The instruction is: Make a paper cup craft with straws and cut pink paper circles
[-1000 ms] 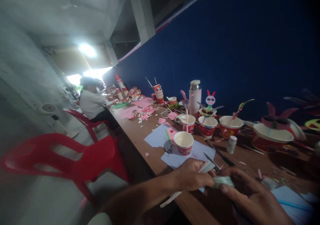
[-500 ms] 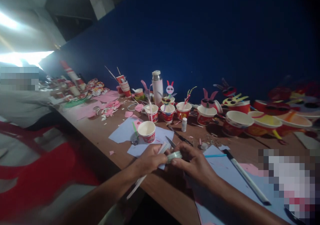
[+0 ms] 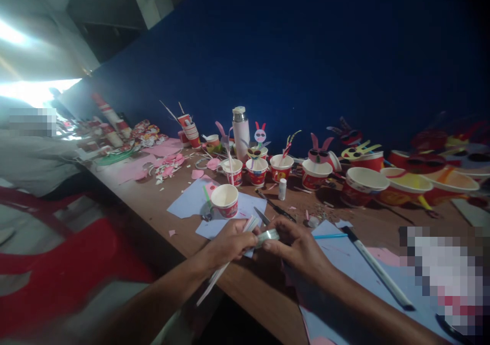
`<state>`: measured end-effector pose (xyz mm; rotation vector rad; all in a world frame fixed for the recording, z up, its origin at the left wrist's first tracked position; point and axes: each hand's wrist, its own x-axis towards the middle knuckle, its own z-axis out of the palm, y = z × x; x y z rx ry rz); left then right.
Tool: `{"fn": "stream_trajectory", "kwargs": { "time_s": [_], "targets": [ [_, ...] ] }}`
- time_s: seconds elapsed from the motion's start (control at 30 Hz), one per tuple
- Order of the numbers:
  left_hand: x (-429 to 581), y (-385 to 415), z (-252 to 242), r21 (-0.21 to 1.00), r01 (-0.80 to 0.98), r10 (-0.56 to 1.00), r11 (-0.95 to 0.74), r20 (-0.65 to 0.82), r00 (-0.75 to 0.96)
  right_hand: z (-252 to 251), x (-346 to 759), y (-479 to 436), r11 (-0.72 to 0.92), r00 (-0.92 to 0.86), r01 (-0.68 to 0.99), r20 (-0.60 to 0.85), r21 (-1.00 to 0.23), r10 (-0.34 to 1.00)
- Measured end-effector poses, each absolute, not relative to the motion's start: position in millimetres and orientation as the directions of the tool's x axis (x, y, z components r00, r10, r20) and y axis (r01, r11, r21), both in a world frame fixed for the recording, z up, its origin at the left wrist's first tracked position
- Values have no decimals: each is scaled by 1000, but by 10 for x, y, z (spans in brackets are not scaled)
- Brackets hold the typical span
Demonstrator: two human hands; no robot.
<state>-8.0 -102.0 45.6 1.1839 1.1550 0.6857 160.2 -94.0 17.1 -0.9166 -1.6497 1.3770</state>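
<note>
At a cluttered craft table (image 3: 252,304), the left hand (image 3: 229,243) grips white paper strips (image 3: 215,277), the right hand (image 3: 294,245) pinches a shiny tape roll (image 3: 267,238); a slackened pinch could drop it.

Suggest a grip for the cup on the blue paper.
Probably best around the printed wall of the cup, just below the rim, coming from the near side. It stands upright and tapers towards its base, so the rim stops a slip. Avoid its left side: the scissors lie beside it there.
</note>
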Motion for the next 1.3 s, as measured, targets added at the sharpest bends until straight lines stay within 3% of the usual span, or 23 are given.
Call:
{"fn": "stream_trajectory", "kwargs": {
  "time_s": [0.53,0.87,1.07,1.3],
  "targets": [
    [-71,-1024,460,929,94,873,358,-369,318,156,1593,-946,115,-409,-3,106,-993,906],
    [-45,-942,503,900,54,839,432,-423,343,106,1600,-849,56,-376,-142,106,-988,921],
    [-3,-827,513,900,111,827,423,-433,359,54,1640,-795,68,-354,-90,96,-994,930],
    [-14,-808,495,886,86,824,457,-457,335,82,1607,-795,-8,-344,-191,60,-982,937]
  ]
}}
